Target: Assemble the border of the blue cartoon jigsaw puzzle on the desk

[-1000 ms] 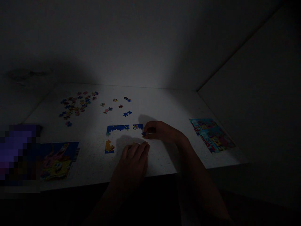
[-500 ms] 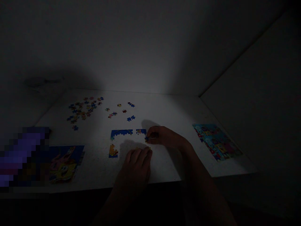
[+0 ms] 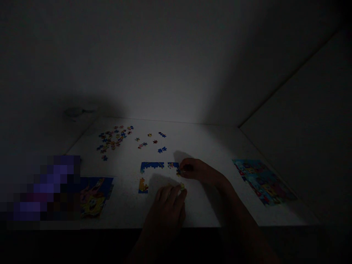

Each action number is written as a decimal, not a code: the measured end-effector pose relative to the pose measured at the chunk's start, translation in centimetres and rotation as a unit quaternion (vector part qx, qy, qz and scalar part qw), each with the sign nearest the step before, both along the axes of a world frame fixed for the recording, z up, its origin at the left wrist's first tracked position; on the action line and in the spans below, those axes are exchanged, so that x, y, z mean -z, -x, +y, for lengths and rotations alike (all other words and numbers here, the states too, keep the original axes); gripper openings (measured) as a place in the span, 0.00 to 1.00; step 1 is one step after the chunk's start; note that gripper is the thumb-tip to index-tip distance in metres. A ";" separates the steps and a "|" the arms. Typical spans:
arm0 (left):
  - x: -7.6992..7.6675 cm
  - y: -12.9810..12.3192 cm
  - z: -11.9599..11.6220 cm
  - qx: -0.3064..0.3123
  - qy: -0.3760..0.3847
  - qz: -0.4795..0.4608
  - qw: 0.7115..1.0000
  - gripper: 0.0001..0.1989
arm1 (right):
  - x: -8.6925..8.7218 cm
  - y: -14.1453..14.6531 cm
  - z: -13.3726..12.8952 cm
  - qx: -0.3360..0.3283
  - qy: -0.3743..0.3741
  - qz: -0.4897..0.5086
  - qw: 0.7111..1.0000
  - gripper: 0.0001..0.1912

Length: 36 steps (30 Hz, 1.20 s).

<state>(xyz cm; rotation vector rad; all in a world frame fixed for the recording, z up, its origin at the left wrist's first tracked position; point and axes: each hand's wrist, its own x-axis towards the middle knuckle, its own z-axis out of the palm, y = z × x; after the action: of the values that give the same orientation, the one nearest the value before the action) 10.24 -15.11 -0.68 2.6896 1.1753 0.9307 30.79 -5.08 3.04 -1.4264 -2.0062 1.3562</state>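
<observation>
- Our right hand [image 3: 194, 170] is nearly closed, its fingertips [image 3: 183, 168] pinching a small dark puzzle piece [image 3: 178, 171] right against the end of a short assembled puzzle section [image 3: 173, 165].
- Our left hand [image 3: 166, 207] lies lower on the table, fingers curved and partly closed, with a small yellowish puzzle piece [image 3: 182, 186] at the fingertips; the dim light hides how firmly it is held.
- A long blue assembled section [image 3: 151, 167] lies just left of the short one, with a gap between them.
- Below it sits a yellow-and-blue assembled section [image 3: 142, 186], apart from both.
- Further away on the white speckled table [image 3: 123, 172], a heap of loose pieces [image 3: 112, 137] lies to the left, with scattered pieces [image 3: 151, 141] beside it.
- A SpongeBob picture card [image 3: 96, 196] lies at left, beside a pixelated purple blur [image 3: 46, 187]; a colourful printed sheet [image 3: 264, 181] lies at right.
</observation>
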 end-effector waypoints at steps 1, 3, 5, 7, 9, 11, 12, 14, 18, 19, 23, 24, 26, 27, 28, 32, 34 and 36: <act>0.0 0.1 -0.1 0.001 -0.001 -0.006 1.000 0.17 | 0.1 0.0 0.0 0.001 -0.001 -0.002 1.000 0.08; 0.0 0.3 -0.2 0.009 0.001 -0.014 1.000 0.16 | 0.3 -0.1 0.0 -0.002 -0.010 -0.004 1.000 0.08; -0.1 0.4 -0.2 0.022 0.010 -0.013 1.000 0.16 | 0.5 -0.2 0.0 -0.009 -0.025 -0.007 1.000 0.07; -0.3 0.4 -0.2 0.035 0.022 0.002 0.999 0.16 | 0.6 -0.3 0.0 -0.014 -0.032 -0.012 0.999 0.08; -0.5 0.3 -0.1 0.038 0.029 0.019 0.999 0.17 | 0.6 -0.2 -0.1 -0.017 -0.042 -0.029 0.999 0.10; -0.6 0.1 -0.1 0.035 0.031 0.029 0.998 0.17 | 0.4 0.0 -0.2 -0.017 -0.066 -0.060 0.996 0.13; -0.6 0.1 0.0 0.034 0.032 0.033 0.998 0.17 | 0.4 0.1 -0.3 -0.017 -0.079 -0.074 0.994 0.14; -0.5 0.0 0.0 0.032 0.035 0.041 0.998 0.17 | 0.2 0.2 -0.4 -0.016 -0.092 -0.089 0.992 0.13; -0.2 0.0 0.0 0.028 0.040 0.055 0.997 0.18 | 0.1 0.1 -0.4 -0.038 -0.072 -0.060 0.995 0.09; -0.1 0.1 0.0 0.028 0.041 0.057 0.997 0.18 | 0.2 0.0 -0.4 -0.043 -0.068 -0.051 0.995 0.08; -0.1 0.1 -0.1 0.026 0.030 0.057 0.998 0.17 | 0.6 -0.3 -0.3 -0.047 -0.056 -0.031 0.997 0.08; -0.1 0.1 -0.1 0.026 0.025 0.056 0.998 0.17 | 0.6 -0.4 -0.3 -0.047 -0.055 -0.031 0.997 0.08; -0.3 0.1 -0.1 0.027 0.025 0.060 0.998 0.18 | 0.6 -0.3 -0.3 -0.046 -0.053 -0.035 0.997 0.08; -0.3 0.1 -0.1 0.028 0.030 0.063 0.997 0.18 | 0.5 -0.2 -0.3 -0.045 -0.050 -0.039 0.997 0.07; -0.3 0.1 -0.1 0.030 0.034 0.065 0.997 0.18 | 0.3 -0.2 -0.3 -0.045 -0.048 -0.042 0.997 0.07; -0.3 0.0 0.0 0.030 0.039 0.069 0.996 0.17 | -0.1 0.1 -0.4 -0.043 -0.049 -0.049 0.997 0.07; -0.3 -0.1 0.0 0.027 0.037 0.073 0.996 0.18 | -0.2 0.1 -0.4 -0.040 -0.052 -0.052 0.996 0.08; -0.3 -0.1 0.0 0.026 0.037 0.079 0.996 0.18 | -0.2 0.0 -0.4 -0.037 -0.051 -0.053 0.997 0.08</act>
<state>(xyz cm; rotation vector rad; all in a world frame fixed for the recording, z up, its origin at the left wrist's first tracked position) 10.35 -15.06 -0.37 2.7623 1.1355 0.6648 30.76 -5.50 3.27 -1.4207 -2.1818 1.2115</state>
